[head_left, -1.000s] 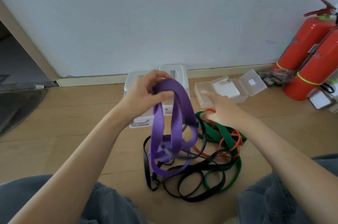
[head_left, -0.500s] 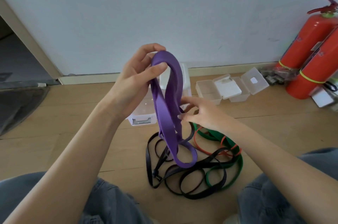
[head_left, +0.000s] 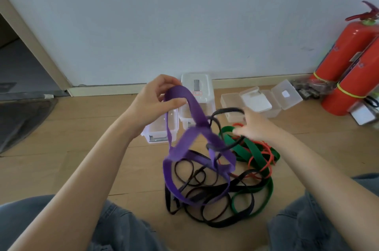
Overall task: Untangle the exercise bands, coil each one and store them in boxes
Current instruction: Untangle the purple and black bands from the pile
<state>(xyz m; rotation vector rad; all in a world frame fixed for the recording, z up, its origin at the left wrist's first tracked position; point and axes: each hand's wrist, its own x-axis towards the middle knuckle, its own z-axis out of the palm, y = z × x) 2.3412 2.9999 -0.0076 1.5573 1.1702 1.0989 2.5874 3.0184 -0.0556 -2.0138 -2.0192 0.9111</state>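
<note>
My left hand (head_left: 152, 105) pinches the purple band (head_left: 196, 125) aloft; my right hand (head_left: 253, 125) hooks a black band (head_left: 226, 110) above the tangle on the wooden floor (head_left: 61, 148). Beyond, clear boxes (head_left: 162, 129) stand open against the wall (head_left: 184, 15).

We see a plain indoor room: wooden plank floor (head_left: 61, 138), bare white wall (head_left: 184, 15) with skirting board, and two red fire extinguishers (head_left: 348, 62) against it.

A wooden floor (head_left: 61, 148) carried a tangle of black (head_left: 215, 224), green (head_left: 256, 150) and orange bands (head_left: 268, 160) near the person. Farther off sat clear plastic boxes (head_left: 231, 103). Two red extinguishers (head_left: 346, 91) stood far right.
</note>
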